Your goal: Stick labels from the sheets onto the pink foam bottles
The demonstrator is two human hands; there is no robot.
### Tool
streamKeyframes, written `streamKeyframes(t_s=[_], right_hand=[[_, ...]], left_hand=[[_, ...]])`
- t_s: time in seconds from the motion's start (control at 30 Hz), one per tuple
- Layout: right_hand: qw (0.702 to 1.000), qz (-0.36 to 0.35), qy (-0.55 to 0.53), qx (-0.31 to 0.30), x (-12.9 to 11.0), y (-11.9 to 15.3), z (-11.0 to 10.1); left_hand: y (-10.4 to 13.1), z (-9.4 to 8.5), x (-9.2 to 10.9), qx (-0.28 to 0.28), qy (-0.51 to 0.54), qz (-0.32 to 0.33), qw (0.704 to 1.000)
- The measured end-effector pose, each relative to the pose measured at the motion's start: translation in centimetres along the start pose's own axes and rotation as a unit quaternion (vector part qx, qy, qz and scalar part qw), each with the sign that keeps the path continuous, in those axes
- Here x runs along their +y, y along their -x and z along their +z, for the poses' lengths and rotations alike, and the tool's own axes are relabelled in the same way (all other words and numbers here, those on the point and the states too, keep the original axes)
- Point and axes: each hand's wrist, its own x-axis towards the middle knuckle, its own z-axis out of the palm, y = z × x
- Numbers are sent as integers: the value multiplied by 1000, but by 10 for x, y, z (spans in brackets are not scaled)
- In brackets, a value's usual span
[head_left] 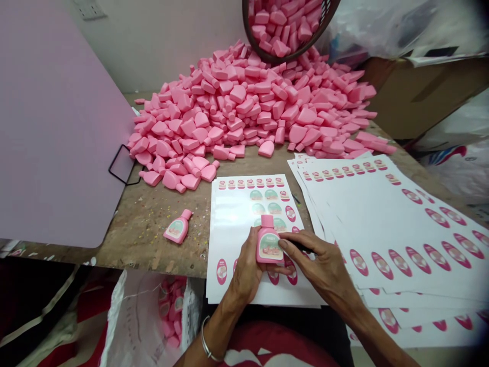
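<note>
My left hand point(246, 270) is closed around a small pink toy bottle point(264, 256), held upright with its cap at the top. On the bottle's front sits a green and cream label point(271, 246) with the word "BABY". My right hand point(317, 260) touches the label's right edge with thumb and forefinger. A dark slim tool point(305, 248) is tucked in that hand; its kind is mostly hidden. Beneath both hands lies a sticker sheet point(233, 219) with green, heart and oval labels. Another labelled pink bottle point(178, 227) rests on the table to the left.
A large heap of pink bottles point(237, 102) covers the back of the wooden table point(153, 239), below a tipped brown basket point(263, 55). More sticker sheets point(367, 214) are stacked at the right. A pink board point(57, 127) stands left; a white sack point(130, 316) holds bottles below.
</note>
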Motion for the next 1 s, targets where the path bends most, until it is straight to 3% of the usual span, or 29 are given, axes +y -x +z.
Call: streamKeyframes(t_s=[0.13, 0.23, 0.37, 0.43, 0.57, 0.67, 0.73, 0.8, 0.9, 1.0], right_hand=[[996, -63, 62, -8, 2, 1, 2], [973, -138, 186, -2, 5, -1, -5], [919, -150, 346, 113, 7, -8, -19], [938, -136, 298, 112, 5, -10, -17], [984, -107, 141, -8, 6, -10, 8], [989, -91, 120, -12, 18, -24, 23], [987, -89, 137, 5, 25, -48, 27], [981, -111, 157, 0, 27, -82, 33], [955, -205, 205, -66, 14, -142, 58], [919, -267, 273, -98, -7, -200, 97]], left_hand=[[3, 0, 3, -19, -49, 25, 998], [6, -2, 7, -42, -73, 32, 996], [8, -5, 9, -47, -38, 23, 998], [8, -3, 7, -26, -30, 11, 999], [11, 0, 1, 35, -34, -10, 999], [17, -9, 8, 38, -65, 12, 997], [22, -26, 19, 65, -134, 44, 988], [26, -50, 35, 158, -240, 107, 952], [27, -89, 60, 312, -367, 209, 851], [23, -119, 80, 380, -483, 243, 750]])
